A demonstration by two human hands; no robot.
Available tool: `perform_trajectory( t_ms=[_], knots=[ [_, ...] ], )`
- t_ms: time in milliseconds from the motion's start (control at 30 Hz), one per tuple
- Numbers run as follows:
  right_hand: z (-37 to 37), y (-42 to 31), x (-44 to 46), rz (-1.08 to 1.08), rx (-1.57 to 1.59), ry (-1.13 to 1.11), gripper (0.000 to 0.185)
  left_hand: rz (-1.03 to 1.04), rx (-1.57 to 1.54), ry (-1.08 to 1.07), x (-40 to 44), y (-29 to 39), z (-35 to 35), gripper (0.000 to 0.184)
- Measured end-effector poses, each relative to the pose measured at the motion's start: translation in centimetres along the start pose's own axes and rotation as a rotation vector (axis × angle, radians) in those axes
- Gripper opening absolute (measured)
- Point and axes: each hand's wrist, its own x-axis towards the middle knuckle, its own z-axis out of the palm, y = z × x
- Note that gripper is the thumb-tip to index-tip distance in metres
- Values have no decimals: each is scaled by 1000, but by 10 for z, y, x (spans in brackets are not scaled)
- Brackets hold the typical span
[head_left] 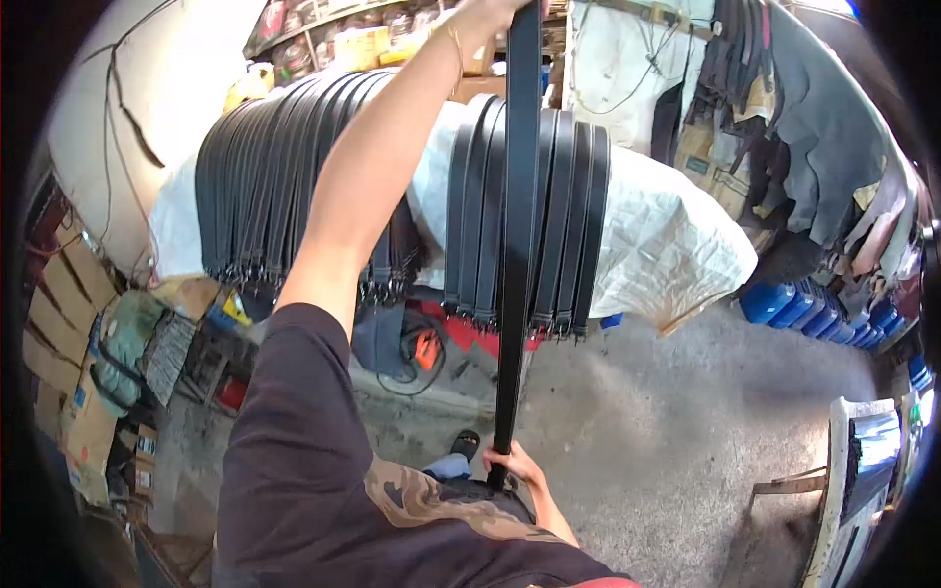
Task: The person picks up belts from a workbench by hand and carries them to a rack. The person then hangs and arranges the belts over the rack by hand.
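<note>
A long black leather belt (523,147) hangs stretched from the top edge of the view down to my waist. At its upper end is my left hand (498,10), closed on the belt and partly cut off by the frame. My right hand (517,464) grips the lower end, fingers wrapped round it. Behind the stretched strap, several black belts (570,225) lie folded over a padded rack covered in white sheeting (667,240). A larger row of black belts (260,186) drapes over the same rack at the left, partly hidden by my left arm.
Blue containers (784,306) line the floor at the right, below hanging grey leather pieces (818,127). A stand with dark strips (867,461) is at the lower right. Cardboard boxes (74,358) and bundles crowd the left. An orange object (426,349) and a cable lie under the rack.
</note>
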Motion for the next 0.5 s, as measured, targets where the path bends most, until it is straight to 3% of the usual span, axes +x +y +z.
perform_trajectory(
  t_ms=[33,67,133,200,300,400,500],
  knots=[
    [-8,25,6,64,27,37,21,-265,-88,-73,4,-41,3,8],
    [-10,28,7,63,30,60,21,-421,30,-87,3,-58,7,13],
    [-12,24,14,217,205,124,24,-495,-52,-166,-2,-106,11,20],
    [-11,22,28,223,217,174,26,-609,-131,-315,3,-156,19,24],
    [0,10,43,311,344,277,24,-694,-335,-276,29,-249,43,18],
    [8,-36,52,278,280,177,20,-712,-280,-281,42,-298,53,16],
    [20,-70,44,333,415,161,19,-922,-250,-459,65,-368,59,14]
  ],
)
